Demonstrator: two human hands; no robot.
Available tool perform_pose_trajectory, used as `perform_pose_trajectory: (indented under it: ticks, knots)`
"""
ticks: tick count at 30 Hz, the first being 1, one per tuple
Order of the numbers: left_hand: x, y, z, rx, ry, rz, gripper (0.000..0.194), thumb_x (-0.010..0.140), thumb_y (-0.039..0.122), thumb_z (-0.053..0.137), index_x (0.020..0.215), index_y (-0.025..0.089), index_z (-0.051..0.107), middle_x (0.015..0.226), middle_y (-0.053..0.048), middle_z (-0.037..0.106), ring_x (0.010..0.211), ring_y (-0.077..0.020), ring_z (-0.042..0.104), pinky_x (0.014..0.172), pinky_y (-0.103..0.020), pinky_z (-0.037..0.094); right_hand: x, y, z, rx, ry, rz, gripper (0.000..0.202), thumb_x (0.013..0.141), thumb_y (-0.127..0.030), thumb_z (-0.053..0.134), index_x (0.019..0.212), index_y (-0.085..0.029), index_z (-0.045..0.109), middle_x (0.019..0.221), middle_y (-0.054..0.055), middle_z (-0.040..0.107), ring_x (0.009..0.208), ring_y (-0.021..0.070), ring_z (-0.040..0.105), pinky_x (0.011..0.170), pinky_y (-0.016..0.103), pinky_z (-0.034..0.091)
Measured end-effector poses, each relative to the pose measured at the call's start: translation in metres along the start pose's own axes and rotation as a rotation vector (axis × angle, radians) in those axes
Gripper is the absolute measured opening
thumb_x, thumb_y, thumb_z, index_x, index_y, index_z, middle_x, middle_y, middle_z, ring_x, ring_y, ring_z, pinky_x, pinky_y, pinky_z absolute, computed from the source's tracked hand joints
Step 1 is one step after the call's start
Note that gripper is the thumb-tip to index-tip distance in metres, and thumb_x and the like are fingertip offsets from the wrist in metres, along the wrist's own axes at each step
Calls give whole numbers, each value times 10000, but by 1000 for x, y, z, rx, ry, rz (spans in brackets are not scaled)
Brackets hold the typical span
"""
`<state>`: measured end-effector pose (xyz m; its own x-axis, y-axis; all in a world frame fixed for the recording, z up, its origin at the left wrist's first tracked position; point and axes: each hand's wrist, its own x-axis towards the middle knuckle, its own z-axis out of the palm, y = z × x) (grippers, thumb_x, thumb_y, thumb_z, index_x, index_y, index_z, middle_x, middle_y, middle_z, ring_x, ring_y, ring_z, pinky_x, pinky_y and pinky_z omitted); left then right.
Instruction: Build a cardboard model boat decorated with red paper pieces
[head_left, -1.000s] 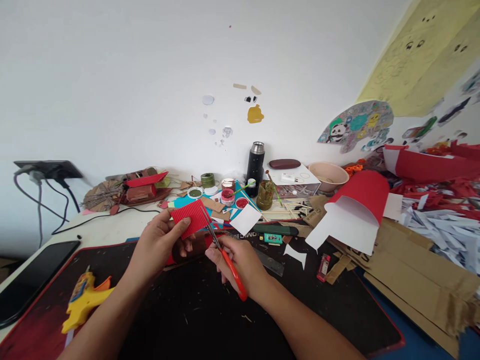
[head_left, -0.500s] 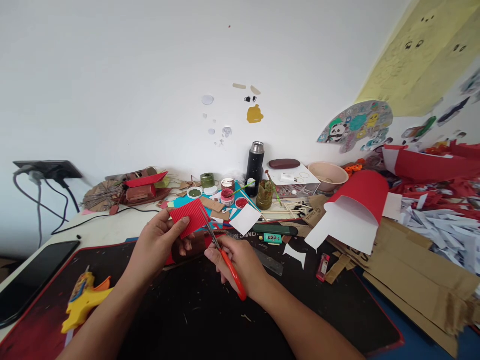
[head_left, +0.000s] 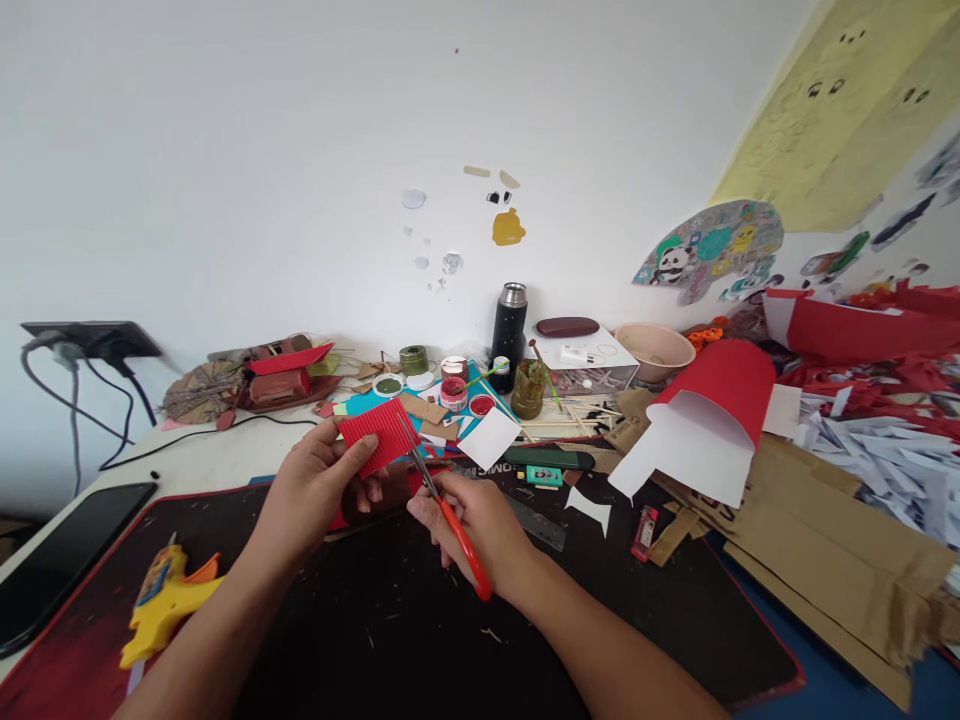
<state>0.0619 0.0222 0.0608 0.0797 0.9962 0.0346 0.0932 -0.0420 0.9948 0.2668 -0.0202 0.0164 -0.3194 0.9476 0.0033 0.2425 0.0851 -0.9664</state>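
My left hand (head_left: pixel 324 478) pinches a piece of red corrugated paper (head_left: pixel 381 432) between thumb and fingers, holding it up over the desk mat. In my right hand (head_left: pixel 472 515) is a pair of scissors (head_left: pixel 463 545) with orange-red handles. Its blades lie at the paper's right edge, pointing up and away from me. Whether they are cutting into the paper cannot be made out. Behind and below the hands lies a brown and red object (head_left: pixel 386 500), partly hidden by my fingers and the paper.
A yellow glue gun (head_left: pixel 169 605) and a phone (head_left: pixel 64 560) lie at left. Paint jars (head_left: pixel 453 392), a black flask (head_left: pixel 511 330) and a green utility knife (head_left: pixel 551 458) stand or lie beyond the hands. At right are rolled red paper (head_left: pixel 720 390), cardboard (head_left: pixel 832 540) and a lighter (head_left: pixel 644 533).
Almost nothing differs. The scissor blades at the paper's right edge have shifted very slightly, and the whole view has moved a little.
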Motion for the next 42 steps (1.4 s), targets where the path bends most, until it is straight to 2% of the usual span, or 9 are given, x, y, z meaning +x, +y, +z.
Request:
perform_pose_trajectory:
  ticks: [19, 42]
  knots:
    - [0, 3, 3, 14, 1, -2, 490, 800, 622, 808, 958, 231, 560, 515, 25, 689, 349, -183, 605, 351, -237, 434, 0, 0, 0, -44, 13, -17, 437, 1009, -642, 625, 1000, -210, 697, 646, -29, 606, 491, 128, 597, 492, 223, 415]
    - [2, -9, -4, 4, -18, -10, 495, 861, 603, 797, 1091, 220, 585, 554, 22, 706, 381, -161, 601, 383, -214, 458, 0, 1, 1, -33, 30, -17, 425, 1007, -635, 636, 995, -216, 703, 641, -27, 613, 476, 124, 578, 483, 223, 406]
